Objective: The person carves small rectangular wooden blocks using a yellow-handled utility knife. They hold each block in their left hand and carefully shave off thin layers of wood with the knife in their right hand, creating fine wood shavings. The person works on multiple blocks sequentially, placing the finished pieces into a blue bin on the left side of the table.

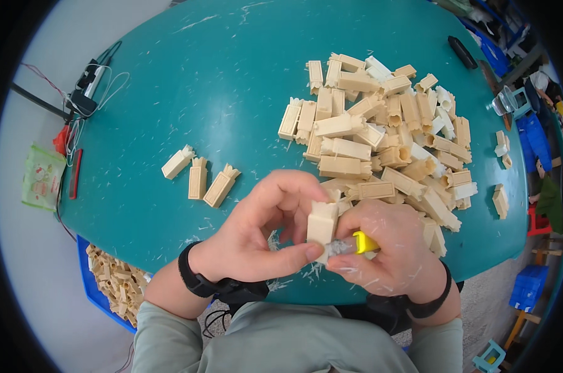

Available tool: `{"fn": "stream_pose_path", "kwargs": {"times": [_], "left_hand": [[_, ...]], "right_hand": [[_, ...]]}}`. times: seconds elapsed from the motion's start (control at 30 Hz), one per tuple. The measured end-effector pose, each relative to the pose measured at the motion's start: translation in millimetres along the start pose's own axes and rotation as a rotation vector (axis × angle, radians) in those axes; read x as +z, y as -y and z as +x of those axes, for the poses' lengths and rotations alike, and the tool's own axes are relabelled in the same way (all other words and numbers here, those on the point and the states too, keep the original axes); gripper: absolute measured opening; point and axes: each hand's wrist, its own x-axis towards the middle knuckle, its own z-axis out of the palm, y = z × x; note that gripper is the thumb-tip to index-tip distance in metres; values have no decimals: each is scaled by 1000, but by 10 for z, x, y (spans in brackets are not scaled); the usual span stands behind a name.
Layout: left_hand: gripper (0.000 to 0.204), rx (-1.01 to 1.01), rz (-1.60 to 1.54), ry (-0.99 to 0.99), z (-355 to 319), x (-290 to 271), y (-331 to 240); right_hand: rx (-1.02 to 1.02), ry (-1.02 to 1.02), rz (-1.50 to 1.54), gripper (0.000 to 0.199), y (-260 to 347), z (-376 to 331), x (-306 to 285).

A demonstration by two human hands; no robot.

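Near the table's front edge, my left hand (256, 230) is closed on a beige, box-shaped plastic piece (322, 222) with a jagged upper end. My right hand (390, 248) grips a yellow-handled trimming tool (366, 242), likely a cutter. Its greyish front end lies against the lower right side of the piece, beside my left thumb. The exact shape of the blade cannot be made out. Thin pale shavings (312, 271) lie beneath my hands, and some cling to the right one.
A large heap of similar beige and white pieces (381, 137) covers the table's (188, 87) right half. Three pieces (197, 178) lie apart at left. A blue bin (95, 287) of more pieces stands low left. A black marker-like object (462, 52) rests far right; a power strip (90, 84) lies left.
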Motion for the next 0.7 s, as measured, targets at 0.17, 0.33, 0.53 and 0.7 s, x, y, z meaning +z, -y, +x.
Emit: {"fn": "stream_pose_path", "kwargs": {"times": [0.17, 0.33, 0.53, 0.7], "left_hand": [[34, 67, -132, -220, 4, 45, 33], [25, 214, 116, -244, -23, 36, 57], [19, 429, 280, -376, -3, 83, 86], [25, 540, 557, -366, 39, 132, 64]], "right_hand": [[25, -41, -16, 29, 21, -12, -29], [134, -124, -75, 26, 80, -31, -13], [96, -180, -119, 28, 84, -50, 26], [74, -108, -153, 30, 68, -49, 94]]}}
